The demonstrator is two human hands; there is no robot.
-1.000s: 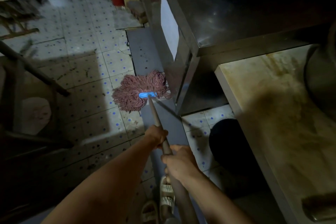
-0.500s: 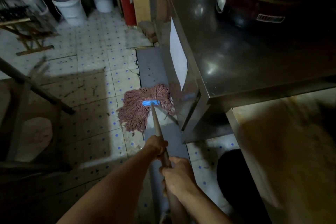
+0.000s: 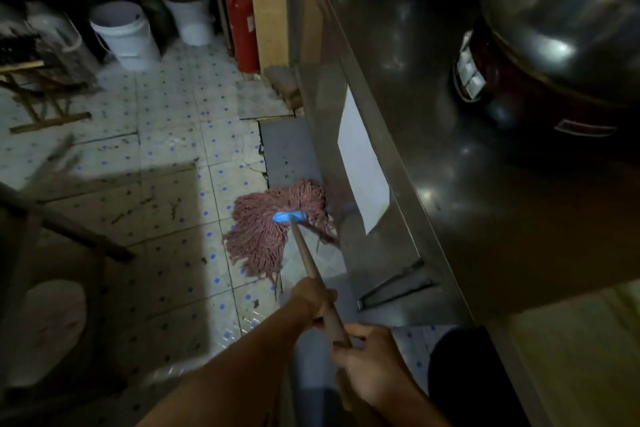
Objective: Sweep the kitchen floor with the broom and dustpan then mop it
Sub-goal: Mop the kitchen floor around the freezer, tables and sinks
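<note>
head view: pink string mop (image 3: 277,225) spread on the tiled floor (image 3: 166,163), its strands touching the foot of the steel counter (image 3: 433,149) and lying partly over a grey mat (image 3: 287,149). left hand (image 3: 313,302) grips the wooden handle (image 3: 308,260) further down; right hand (image 3: 372,367) grips it nearer the body. beyond, two white buckets (image 3: 126,33) and a red extinguisher (image 3: 242,31) stand by the far wall.

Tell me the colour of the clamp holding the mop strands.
Bright blue: the clamp atop the pinkish-red mop strands, seen in the head view.

Bare forearms, no sleeves, left hand (image 3: 313,302) ringless
</note>
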